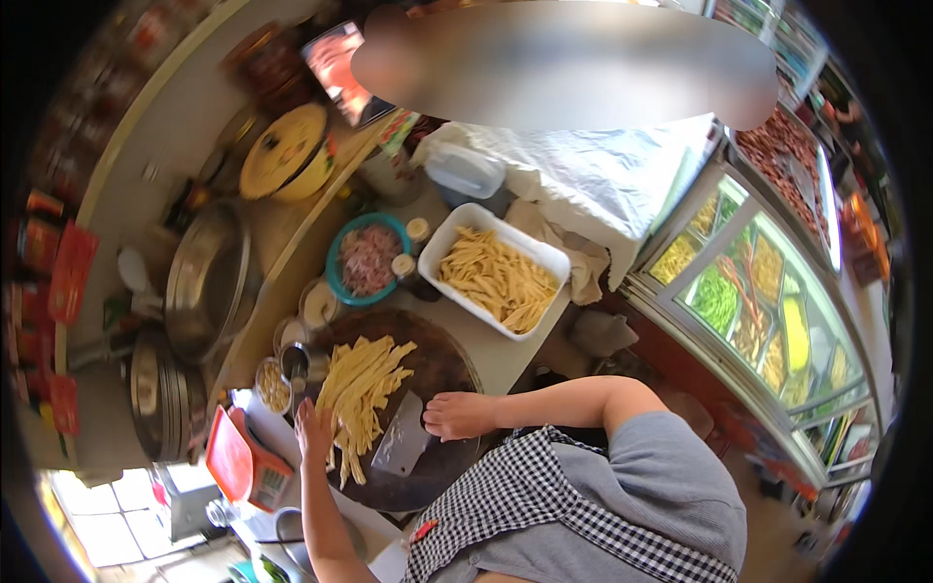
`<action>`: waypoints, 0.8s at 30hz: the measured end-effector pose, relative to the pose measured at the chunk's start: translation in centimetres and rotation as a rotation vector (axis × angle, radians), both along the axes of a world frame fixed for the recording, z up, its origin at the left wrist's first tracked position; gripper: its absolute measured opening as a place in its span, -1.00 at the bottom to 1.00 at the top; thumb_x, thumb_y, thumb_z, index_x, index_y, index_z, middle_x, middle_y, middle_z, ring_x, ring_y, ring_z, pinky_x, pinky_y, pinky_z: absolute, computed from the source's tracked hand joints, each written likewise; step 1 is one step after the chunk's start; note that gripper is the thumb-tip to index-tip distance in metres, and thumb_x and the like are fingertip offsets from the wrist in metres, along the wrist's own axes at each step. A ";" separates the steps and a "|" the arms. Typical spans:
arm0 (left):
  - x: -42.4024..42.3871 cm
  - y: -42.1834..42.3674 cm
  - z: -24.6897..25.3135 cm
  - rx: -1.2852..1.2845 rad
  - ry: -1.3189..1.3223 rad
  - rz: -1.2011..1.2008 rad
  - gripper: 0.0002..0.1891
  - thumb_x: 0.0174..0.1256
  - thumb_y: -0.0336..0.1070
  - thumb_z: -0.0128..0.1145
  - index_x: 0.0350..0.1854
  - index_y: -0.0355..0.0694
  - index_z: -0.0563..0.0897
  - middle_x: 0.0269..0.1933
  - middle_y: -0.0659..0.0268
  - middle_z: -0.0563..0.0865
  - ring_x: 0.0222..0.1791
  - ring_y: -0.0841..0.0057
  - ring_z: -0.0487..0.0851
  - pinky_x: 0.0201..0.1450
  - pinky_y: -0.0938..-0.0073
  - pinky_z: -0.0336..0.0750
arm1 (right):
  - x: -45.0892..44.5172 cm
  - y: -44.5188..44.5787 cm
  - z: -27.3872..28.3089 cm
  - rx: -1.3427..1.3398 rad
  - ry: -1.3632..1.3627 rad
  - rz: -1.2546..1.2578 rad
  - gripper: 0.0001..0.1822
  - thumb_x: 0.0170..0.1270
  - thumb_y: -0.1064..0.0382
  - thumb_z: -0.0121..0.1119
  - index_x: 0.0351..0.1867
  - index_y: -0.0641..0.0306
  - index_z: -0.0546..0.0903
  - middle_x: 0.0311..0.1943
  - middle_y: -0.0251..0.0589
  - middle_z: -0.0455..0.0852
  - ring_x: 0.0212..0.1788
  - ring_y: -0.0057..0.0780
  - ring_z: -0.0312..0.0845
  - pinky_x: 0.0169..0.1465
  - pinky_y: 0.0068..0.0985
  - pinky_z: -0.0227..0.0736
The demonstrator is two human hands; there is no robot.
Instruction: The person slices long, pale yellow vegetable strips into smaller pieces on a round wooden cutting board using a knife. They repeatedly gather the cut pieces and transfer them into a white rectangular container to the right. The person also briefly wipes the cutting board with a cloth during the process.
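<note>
My left hand (314,430) lies against the left side of a pile of pale yellow strips (367,390), which look like bean curd skin; its fingers are stretched out. The pile spreads across a round dark wooden chopping board (452,357). To its right, a wide-bladed cleaver (403,437) shows its broad face, with small bits stuck to the metal. My right hand (453,416) is curled at the cleaver's right side, and the handle is hidden within it. Beyond the board, a white plastic tub (560,264) holds more of these strips.
A teal bowl (334,270) of sliced pink food stands beside capped bottles (403,265). Small bowls (275,386) and a metal cup (295,362) crowd the board's left edge. A red-orange container (248,459) is at lower left. A glass display case (765,306) stands at right.
</note>
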State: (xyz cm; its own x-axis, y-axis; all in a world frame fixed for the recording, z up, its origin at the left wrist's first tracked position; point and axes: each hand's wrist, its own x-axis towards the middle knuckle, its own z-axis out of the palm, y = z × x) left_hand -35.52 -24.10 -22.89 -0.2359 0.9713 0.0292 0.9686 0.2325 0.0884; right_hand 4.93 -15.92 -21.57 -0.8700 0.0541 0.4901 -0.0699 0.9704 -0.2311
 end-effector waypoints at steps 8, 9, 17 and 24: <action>7.3 0.1 4.0 0.480 -0.225 0.187 -0.72 0.42 -0.38 0.02 0.12 -0.29 0.59 -0.26 0.06 0.71 -0.24 0.12 0.66 0.01 0.19 0.49 | 20.8 7.6 0.4 -0.243 0.484 -0.898 -0.83 0.17 0.40 0.19 -0.19 0.24 0.57 -0.27 -0.14 0.61 -0.26 -0.16 0.59 -0.30 -0.30 0.55; 8.0 -0.3 4.2 0.397 -0.248 0.223 -0.68 0.41 -0.41 0.03 0.18 -0.27 0.55 -0.22 0.06 0.70 -0.21 0.12 0.66 0.01 0.20 0.49 | 22.1 9.0 0.3 -0.266 0.595 -0.993 -0.83 0.17 0.44 0.19 -0.19 0.25 0.57 -0.29 -0.12 0.61 -0.30 -0.12 0.59 -0.28 -0.28 0.54; 16.3 2.5 8.5 0.218 -0.015 -0.054 -0.60 0.32 -0.34 0.14 0.20 -0.29 0.55 0.24 0.01 0.55 0.33 0.07 0.44 0.48 0.05 0.15 | 25.0 20.0 -9.6 -0.711 -0.023 -1.259 -0.80 0.33 0.19 0.18 -0.08 0.17 0.59 -0.23 0.17 0.69 -0.14 0.14 0.62 -0.04 -0.10 0.48; 26.5 0.3 10.5 0.293 -0.936 0.186 -0.71 0.47 -0.37 0.05 0.15 -0.33 0.57 0.10 0.11 0.67 0.19 0.27 0.64 0.27 0.24 0.47 | 22.2 14.7 7.5 -1.253 1.065 -0.688 -0.73 0.49 0.17 0.09 -0.12 0.38 0.62 -0.45 -0.41 0.62 -0.46 -0.62 0.52 -0.38 -0.60 0.39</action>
State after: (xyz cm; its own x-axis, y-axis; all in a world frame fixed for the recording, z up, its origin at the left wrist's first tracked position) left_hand -9.01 -23.76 -12.37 -0.4341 0.9008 -0.0139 0.4295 0.2205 0.8757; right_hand 27.10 -1.24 -14.04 0.1023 0.9825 0.1558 -0.3650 0.1828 -0.9129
